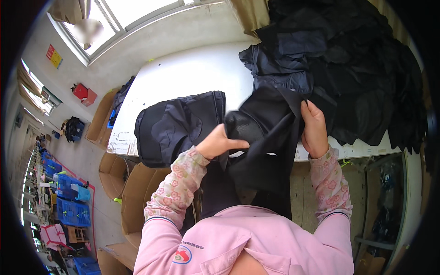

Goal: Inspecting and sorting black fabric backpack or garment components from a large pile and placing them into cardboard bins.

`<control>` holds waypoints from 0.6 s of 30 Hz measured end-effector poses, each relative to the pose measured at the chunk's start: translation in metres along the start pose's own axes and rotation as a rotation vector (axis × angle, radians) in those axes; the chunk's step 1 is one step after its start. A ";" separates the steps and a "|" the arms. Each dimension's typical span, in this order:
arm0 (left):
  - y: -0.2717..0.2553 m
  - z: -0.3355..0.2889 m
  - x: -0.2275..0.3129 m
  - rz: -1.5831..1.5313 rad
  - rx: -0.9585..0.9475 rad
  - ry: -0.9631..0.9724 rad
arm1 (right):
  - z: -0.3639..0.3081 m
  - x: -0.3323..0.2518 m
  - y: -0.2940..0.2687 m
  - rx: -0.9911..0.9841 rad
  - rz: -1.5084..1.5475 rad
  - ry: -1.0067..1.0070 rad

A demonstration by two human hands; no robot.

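Observation:
A black garment (270, 133) with a mesh-like patch hangs between my hands, over the table's front edge. My right hand (315, 126) is closed on its right edge, thumb uppermost. At its left side my left hand (216, 143) holds the cloth, thumb stretched across the front and the other fingers hidden by fabric. Part of the garment near those fingers is blurred. Just left of it lies a folded stack of black garments (176, 126) with smooth, shinier panels.
A large heap of black garments (357, 78) covers the right of the white table (183, 68). Open cardboard boxes (142, 197) stand below the table's left side. A window (123, 18) is in the wall behind. Blue crates (73, 211) stand farther left on the floor.

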State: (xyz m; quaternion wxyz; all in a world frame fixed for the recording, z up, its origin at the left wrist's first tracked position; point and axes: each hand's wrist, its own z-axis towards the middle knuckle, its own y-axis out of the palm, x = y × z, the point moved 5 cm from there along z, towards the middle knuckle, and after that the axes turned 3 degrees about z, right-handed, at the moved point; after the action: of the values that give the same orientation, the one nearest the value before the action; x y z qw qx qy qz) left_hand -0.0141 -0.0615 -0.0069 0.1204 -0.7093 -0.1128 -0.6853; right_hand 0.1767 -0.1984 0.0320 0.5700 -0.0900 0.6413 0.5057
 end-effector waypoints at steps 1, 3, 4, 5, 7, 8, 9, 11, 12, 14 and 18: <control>0.002 0.004 -0.016 0.135 -0.059 0.010 | 0.002 -0.003 0.005 -0.074 -0.083 -0.020; 0.009 0.005 -0.039 0.111 -0.071 -0.064 | 0.011 -0.014 0.008 -0.155 -0.409 -0.202; 0.015 0.004 -0.037 0.061 -0.078 -0.075 | 0.018 -0.019 0.008 -0.152 -0.411 -0.202; 0.021 0.000 -0.030 0.060 -0.082 -0.074 | 0.021 -0.035 0.010 -0.113 -0.538 -0.345; 0.025 -0.010 -0.018 -0.534 0.029 -0.076 | 0.033 -0.051 0.009 -0.051 -0.680 -0.545; 0.020 -0.012 -0.017 -0.534 0.022 -0.075 | 0.041 -0.046 -0.001 -0.046 -0.684 -0.548; 0.012 -0.016 -0.013 -0.612 -0.039 0.028 | 0.050 -0.033 -0.013 -0.043 -0.853 -0.548; -0.014 -0.016 -0.022 -0.788 -0.211 0.200 | 0.055 0.016 -0.027 -0.192 -1.150 -0.487; -0.017 -0.003 -0.039 -0.900 -0.146 0.225 | 0.049 0.048 -0.036 -0.335 -1.288 -0.425; -0.040 0.007 -0.061 -0.884 -0.004 0.192 | 0.038 0.092 -0.052 -0.783 -1.623 -0.178; -0.033 -0.007 -0.016 -1.045 -0.141 0.292 | 0.049 0.008 -0.041 -0.093 -0.857 -0.092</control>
State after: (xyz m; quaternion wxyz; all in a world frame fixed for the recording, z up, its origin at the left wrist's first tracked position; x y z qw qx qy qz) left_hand -0.0323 -0.0324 -0.0223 -0.2696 -0.4627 -0.3864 -0.7509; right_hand 0.2343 -0.1775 0.0108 0.7519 -0.3510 0.4964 0.2551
